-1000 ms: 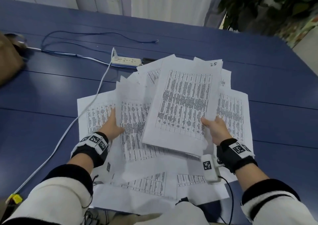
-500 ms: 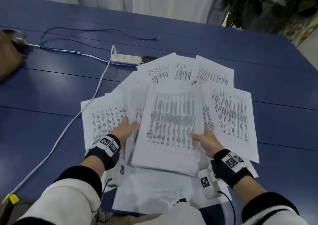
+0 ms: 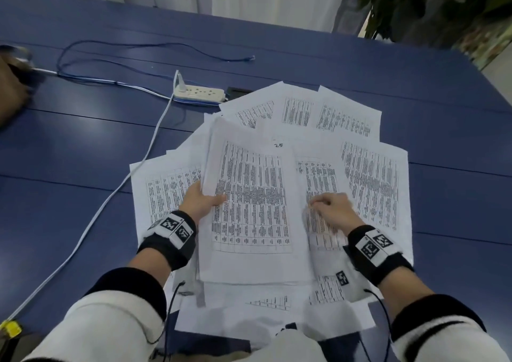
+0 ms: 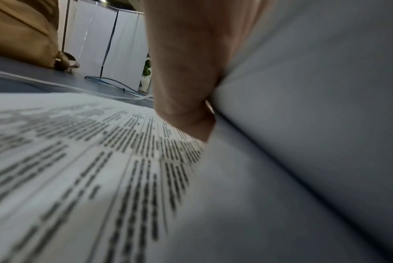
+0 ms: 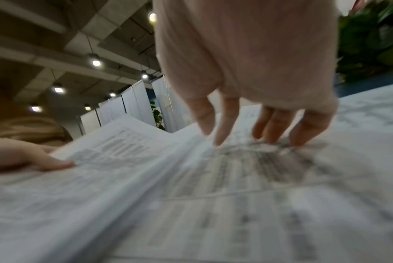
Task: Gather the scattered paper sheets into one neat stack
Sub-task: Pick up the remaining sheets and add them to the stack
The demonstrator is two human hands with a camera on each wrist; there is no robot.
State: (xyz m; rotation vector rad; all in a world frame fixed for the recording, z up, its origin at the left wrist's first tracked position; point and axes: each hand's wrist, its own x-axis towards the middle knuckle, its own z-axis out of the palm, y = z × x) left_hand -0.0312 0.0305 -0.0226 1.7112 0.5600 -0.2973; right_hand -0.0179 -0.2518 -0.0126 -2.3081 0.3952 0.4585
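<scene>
Paper sheets [image 3: 368, 184] lie fanned across the blue worktop [image 3: 69, 201], overlapping from about nine o'clock round to three o'clock of me. In the middle sits a gathered stack [image 3: 249, 209], its top page printed with a table and marked 25 near the far edge. My left hand [image 3: 201, 202] pinches the stack's left edge, thumb on top and fingers underneath; the left wrist view shows that side lifted off the sheet below. My right hand [image 3: 331, 209] is spread, fingers bent downward, their tips pressing a loose sheet just beside the stack at three o'clock. A white power strip [image 3: 199, 93] lies at twelve o'clock beyond the papers, its white cable [image 3: 110, 198] trailing toward eight o'clock. A blue cable [image 3: 133, 47] loops at eleven o'clock.
</scene>
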